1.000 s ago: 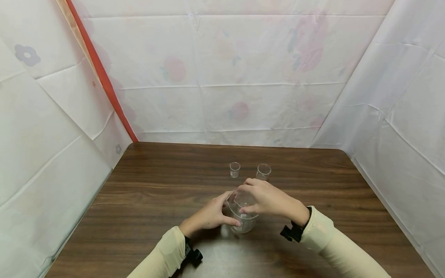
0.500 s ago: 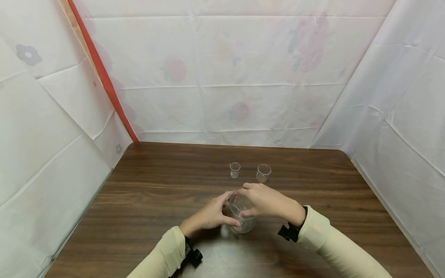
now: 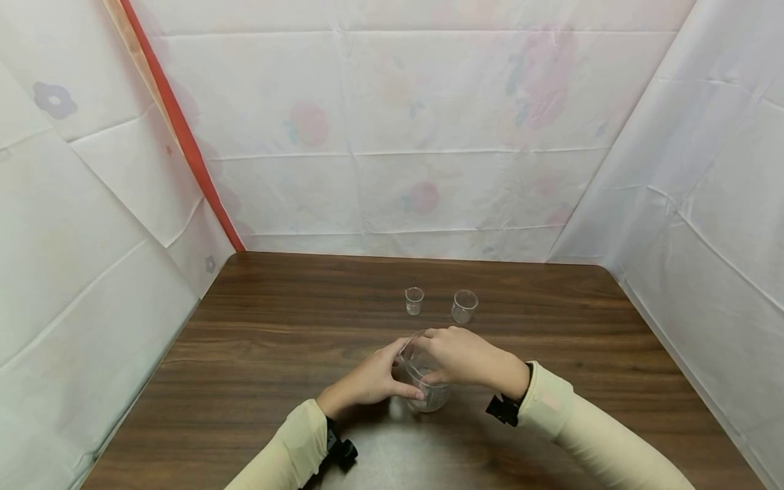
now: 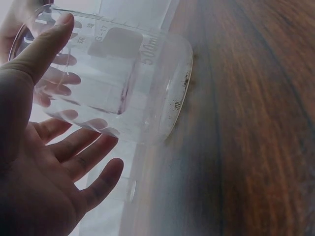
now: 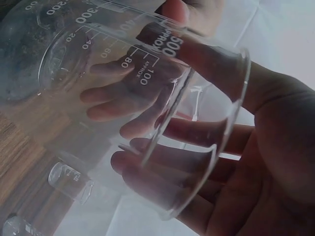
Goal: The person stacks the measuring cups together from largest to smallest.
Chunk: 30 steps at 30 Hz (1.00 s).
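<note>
A large clear glass beaker [image 3: 430,400], marked 500 ml, stands on the table. My left hand [image 3: 373,378] holds its side, thumb on the near wall and fingers round the far wall. Inside it is a smaller beaker [image 5: 106,54] with a scale to 100. My right hand [image 3: 468,357] reaches over the large rim and grips the smaller beaker near its top, fingers spread round it. In the left wrist view, the inner beaker's base edge shows through the glass, above the large beaker's floor [image 4: 179,101].
Two more glass beakers stand behind the hands: a tiny one [image 3: 414,301] and, to its right, a slightly bigger one [image 3: 464,307]. The dark wooden table [image 3: 257,354] is bordered by white patterned sheets [image 3: 380,136] at the back and sides.
My right hand has moved down and slightly left, lowering the smaller beaker deeper into the large one. The left hand stays in place round the large beaker.
</note>
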Tool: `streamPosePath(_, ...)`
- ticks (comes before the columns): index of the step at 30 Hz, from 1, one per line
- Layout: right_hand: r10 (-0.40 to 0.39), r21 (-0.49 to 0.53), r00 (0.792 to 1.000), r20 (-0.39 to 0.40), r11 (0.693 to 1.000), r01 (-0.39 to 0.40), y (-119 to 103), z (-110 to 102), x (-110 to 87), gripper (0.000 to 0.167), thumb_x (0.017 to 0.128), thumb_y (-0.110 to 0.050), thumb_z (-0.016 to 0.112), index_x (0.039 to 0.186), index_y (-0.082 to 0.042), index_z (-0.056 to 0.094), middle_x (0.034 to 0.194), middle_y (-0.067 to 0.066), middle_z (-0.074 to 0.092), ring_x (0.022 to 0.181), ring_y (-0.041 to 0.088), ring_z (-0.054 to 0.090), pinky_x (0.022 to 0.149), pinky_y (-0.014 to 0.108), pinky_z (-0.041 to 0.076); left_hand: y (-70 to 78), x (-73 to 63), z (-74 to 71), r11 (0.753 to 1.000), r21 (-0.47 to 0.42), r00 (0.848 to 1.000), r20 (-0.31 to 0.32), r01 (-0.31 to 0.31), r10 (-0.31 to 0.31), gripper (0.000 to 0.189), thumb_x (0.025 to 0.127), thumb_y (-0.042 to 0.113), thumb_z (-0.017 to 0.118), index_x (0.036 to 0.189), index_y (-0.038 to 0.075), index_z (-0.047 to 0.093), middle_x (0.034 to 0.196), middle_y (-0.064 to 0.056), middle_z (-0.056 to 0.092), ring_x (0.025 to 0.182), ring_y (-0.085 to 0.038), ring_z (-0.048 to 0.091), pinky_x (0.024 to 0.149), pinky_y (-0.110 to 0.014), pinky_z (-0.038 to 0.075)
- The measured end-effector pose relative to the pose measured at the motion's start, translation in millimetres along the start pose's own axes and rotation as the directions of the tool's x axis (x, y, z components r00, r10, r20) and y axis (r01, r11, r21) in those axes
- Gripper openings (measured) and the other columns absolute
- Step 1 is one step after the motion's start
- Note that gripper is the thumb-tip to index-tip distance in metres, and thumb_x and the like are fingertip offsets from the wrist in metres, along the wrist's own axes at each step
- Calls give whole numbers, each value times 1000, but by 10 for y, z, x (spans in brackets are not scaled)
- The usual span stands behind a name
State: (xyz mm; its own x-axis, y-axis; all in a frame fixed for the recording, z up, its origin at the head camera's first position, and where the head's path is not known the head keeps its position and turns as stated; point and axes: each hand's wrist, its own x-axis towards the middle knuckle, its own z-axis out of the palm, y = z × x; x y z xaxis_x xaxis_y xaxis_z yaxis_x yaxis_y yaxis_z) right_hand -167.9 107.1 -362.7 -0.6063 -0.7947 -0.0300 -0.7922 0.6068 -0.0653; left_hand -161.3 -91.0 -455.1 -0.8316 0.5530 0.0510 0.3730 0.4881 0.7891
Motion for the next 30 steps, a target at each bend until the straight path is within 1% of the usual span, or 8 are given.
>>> streamPosePath(6,-25,-44,1000,-18,999,24,-8,56,21,46,75,-37,83,112,-14,66,113,6,70,95,18,69,80,33,57,-10,-1,7,1000,-11,1000,9,13,-13,92,74,50,81,148,17,36,137,1,57,117,-24,60,97,-40,50)
streamPosePath(10,-40,-70,999,-26,997,38,-7,83,35,46,75,-37,83,110,-12,67,112,7,70,92,19,70,78,33,58,-14,-2,7,1000,-17,1000,18,25,-25,91,75,49,80,148,16,36,139,0,55,118,-27,59,98,-43,49)
streamPosePath(14,-35,-77,999,-2,996,34,-9,89,48,47,75,-37,83,110,-11,67,111,8,70,94,19,70,81,35,57,-17,-2,1,1000,-15,999,24,26,-25,89,76,49,80,147,16,37,140,-2,54,118,-30,59,98,-45,49)
streamPosePath(17,-19,-71,1000,21,997,20,-15,88,53,49,75,-39,83,112,-10,67,113,7,70,97,19,69,85,38,57,-16,1,-1,1000,-21,999,26,18,-17,87,76,48,80,146,16,38,139,-2,54,119,-30,58,98,-45,49)
streamPosePath(19,-18,-63,1000,24,998,20,-17,89,57,50,74,-39,83,111,-9,67,114,8,70,98,20,69,85,40,56,-15,2,-1,1000,-25,1000,26,14,-13,87,76,48,80,145,16,38,139,-2,54,120,-29,58,98,-45,49)
streamPosePath(21,-21,-59,999,26,998,22,-18,95,63,49,74,-39,83,110,-9,68,114,8,70,99,20,68,85,40,56,-14,2,0,999,-32,1000,27,11,-10,87,76,48,80,146,16,38,140,-1,54,122,-28,57,99,-45,49)
streamPosePath(24,-30,-65,999,23,997,32,-15,110,74,46,74,-38,83,106,-9,68,110,8,71,95,20,69,83,38,56,-19,0,1,999,-33,1000,27,13,-12,86,77,48,80,146,17,38,140,-1,54,122,-28,57,100,-45,49)
streamPosePath(30,-22,-63,999,42,998,24,-15,130,93,44,75,-37,83,104,-8,68,106,6,71,93,19,69,84,36,56,-31,3,1,999,-28,999,32,16,-15,86,77,47,79,146,16,38,140,-1,54,120,-29,57,98,-45,49)
